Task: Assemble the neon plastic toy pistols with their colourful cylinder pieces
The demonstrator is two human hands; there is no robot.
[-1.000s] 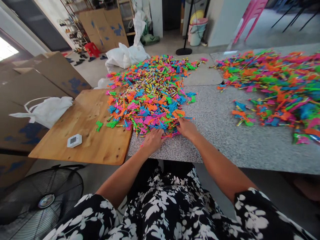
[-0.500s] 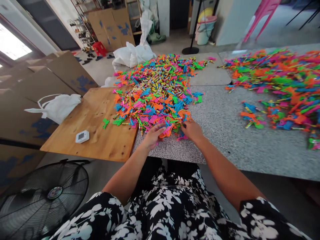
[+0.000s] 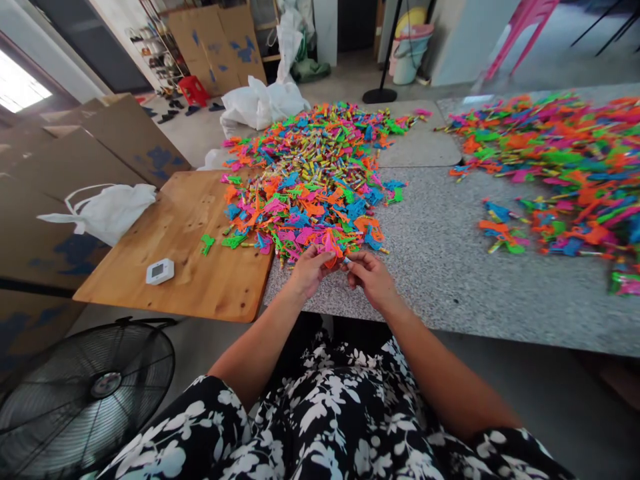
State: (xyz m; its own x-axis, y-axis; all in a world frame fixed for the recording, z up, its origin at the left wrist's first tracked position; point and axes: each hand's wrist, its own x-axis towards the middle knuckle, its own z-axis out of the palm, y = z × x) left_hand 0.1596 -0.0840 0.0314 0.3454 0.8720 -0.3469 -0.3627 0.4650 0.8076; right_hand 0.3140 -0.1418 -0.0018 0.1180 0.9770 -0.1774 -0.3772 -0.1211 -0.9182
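Observation:
My left hand (image 3: 309, 272) is closed on pink and orange plastic toy guns (image 3: 331, 259), just above the near edge of the pile. Between the thumb and fingers of my right hand (image 3: 373, 279) is a small tube (image 3: 347, 261) with a pale end, touching or very near the orange piece. Behind both hands spreads a heap of toy guns (image 3: 310, 210) in pink, green, blue and orange. Small yellow-banded tubes (image 3: 320, 160) lie thick in its middle. A stray green toy gun (image 3: 207, 244) rests on the wooden board.
A wooden board (image 3: 200, 287) adjoins the grey speckled tabletop (image 3: 425, 267) on the left, bearing a small white digital device (image 3: 160, 271). Another colourful heap (image 3: 565, 153) covers the right side. Cardboard boxes (image 3: 50, 173) and a black fan (image 3: 105, 393) stand at the left.
My right hand has come back from the pile's right edge toward my left hand, now with a small tube in its fingers. My left hand has lifted slightly with the toy guns.

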